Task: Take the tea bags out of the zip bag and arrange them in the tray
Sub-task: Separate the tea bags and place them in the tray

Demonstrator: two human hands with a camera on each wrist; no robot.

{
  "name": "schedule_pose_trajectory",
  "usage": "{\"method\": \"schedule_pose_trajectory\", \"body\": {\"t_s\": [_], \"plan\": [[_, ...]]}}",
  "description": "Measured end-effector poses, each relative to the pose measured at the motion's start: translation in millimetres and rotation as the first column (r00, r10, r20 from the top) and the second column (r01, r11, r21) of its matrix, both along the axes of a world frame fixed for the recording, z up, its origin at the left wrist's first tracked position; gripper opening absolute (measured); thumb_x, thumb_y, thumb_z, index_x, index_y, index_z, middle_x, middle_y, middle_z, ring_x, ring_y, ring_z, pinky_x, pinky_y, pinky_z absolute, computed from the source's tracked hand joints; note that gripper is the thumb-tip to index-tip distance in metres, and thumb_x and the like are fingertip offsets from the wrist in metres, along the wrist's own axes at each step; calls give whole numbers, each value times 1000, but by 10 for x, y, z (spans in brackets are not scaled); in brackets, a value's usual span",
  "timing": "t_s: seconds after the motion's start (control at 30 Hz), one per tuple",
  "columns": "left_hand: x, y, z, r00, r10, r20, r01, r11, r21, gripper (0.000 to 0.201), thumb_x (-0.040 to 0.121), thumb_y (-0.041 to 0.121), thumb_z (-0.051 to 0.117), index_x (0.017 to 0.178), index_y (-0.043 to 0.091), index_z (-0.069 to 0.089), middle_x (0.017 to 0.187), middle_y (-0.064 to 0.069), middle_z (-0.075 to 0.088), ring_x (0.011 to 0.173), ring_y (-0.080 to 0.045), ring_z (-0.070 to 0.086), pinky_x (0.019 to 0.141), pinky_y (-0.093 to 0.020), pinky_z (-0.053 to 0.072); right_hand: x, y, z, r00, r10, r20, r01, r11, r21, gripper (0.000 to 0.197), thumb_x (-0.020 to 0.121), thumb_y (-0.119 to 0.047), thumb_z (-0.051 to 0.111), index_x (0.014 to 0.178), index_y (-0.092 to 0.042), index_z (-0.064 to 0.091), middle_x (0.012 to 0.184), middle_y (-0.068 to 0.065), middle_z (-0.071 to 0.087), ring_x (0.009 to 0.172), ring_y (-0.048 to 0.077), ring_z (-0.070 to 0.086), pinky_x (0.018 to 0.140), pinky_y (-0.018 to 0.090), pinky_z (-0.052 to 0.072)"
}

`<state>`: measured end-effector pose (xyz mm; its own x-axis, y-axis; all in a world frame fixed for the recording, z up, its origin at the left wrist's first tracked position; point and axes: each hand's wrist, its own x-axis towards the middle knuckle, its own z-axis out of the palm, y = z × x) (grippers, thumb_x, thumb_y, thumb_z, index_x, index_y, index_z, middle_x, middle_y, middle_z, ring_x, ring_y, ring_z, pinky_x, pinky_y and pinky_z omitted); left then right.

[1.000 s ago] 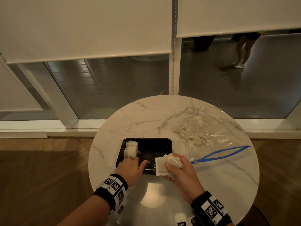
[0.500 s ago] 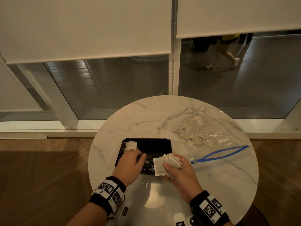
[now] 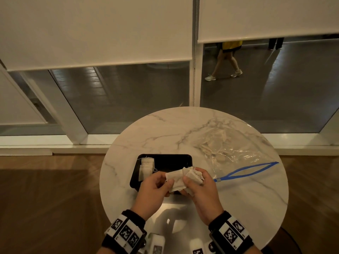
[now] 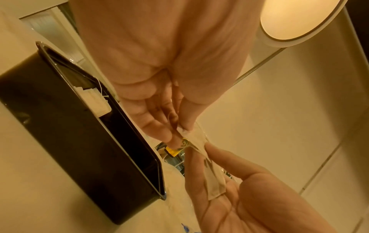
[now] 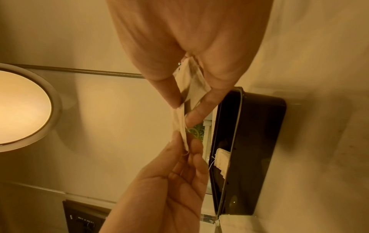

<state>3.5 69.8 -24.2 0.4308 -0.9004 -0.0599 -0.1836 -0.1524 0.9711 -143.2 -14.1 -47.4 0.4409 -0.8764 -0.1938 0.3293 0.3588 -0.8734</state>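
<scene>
A black tray (image 3: 170,162) sits on the round marble table (image 3: 146,136), with a short row of white tea bags (image 3: 146,166) at its left end. Over the tray's near right corner my right hand (image 3: 189,181) grips a bunch of tea bags (image 3: 192,175). My left hand (image 3: 166,183) pinches the edge of one tea bag (image 3: 174,179) from that bunch. The left wrist view shows my left fingers (image 4: 169,135) pinching this bag (image 4: 211,175). The clear zip bag (image 3: 229,149) with its blue zipper (image 3: 245,172) lies open to the right, with more tea bags inside.
The table's near edge lies just below my wrists. Wooden floor (image 3: 45,198) surrounds the table. Behind it stand glass panes with white roller blinds (image 3: 91,30). A person (image 3: 227,59) walks past outside the glass.
My left hand left the tea bags in the tray's left end and moved right to the bunch in my right hand, where it now pinches one bag. The right hand stayed about where it was.
</scene>
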Motion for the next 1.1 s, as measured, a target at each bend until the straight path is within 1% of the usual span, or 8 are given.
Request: {"method": "schedule_pose_trajectory", "body": {"t_s": [0.1,0.3,0.4,0.5,0.7,0.87,0.93,1.1], "plan": [[16,25,25,999,31,-16,-32,999,-34,13,98,11,62,107,15,71,96,-2,77,87,-18,73,72,-27,58,-4,13,13,1000,11,-8,-11,1000,-13,32,89,2,68,116,-15,62,110,16,72,102,33,71,82,50,60],[4,38,35,981,190,-47,-193,979,-73,14,91,14,72,104,14,68,88,-7,77,85,-22,74,77,-35,61,24,54,51,999,23,-23,-23,1000,-15,31,89,3,67,114,-15,62,108,15,72,102,32,71,78,45,61],[-10,56,43,979,201,-44,-204,974,-93,8,90,12,74,97,14,71,87,-5,77,83,-21,74,74,-32,60,11,58,55,999,24,-26,-24,1000,-17,31,88,1,69,114,-16,62,108,14,72,102,32,71,79,47,61],[-3,50,19,980,192,-54,-196,976,-98,11,91,8,72,100,14,73,91,-2,78,88,-19,74,76,-28,58,-3,66,63,999,36,-30,-37,999,-30,35,86,3,72,114,-15,62,108,15,71,102,33,71,78,46,61],[29,41,54,984,179,-9,-179,980,-89,14,92,5,69,102,14,73,92,-1,78,90,-16,73,86,-33,59,-9,97,75,998,47,-51,-50,997,-56,35,86,3,72,114,-17,62,106,12,73,101,32,72,83,53,60],[230,15,182,972,156,173,-149,987,-57,12,92,8,69,94,20,72,87,1,75,86,-13,70,81,-29,56,-23,86,76,999,34,-33,-34,999,-15,34,89,5,68,117,-12,60,113,16,68,102,32,70,76,44,61],[386,-3,265,937,165,308,-163,986,-35,12,92,10,69,92,22,71,85,4,72,83,-10,67,78,-25,54,-38,68,77,999,21,-32,-21,1000,5,35,89,6,68,118,-12,59,114,16,66,102,32,69,75,43,61],[843,-105,375,710,-2,704,-158,974,162,15,96,16,63,96,29,70,92,13,69,84,-3,61,73,-18,45,-86,39,92,1000,5,-27,-4,1000,16,33,90,5,65,118,-12,58,115,14,65,101,27,69,74,39,61]]}}
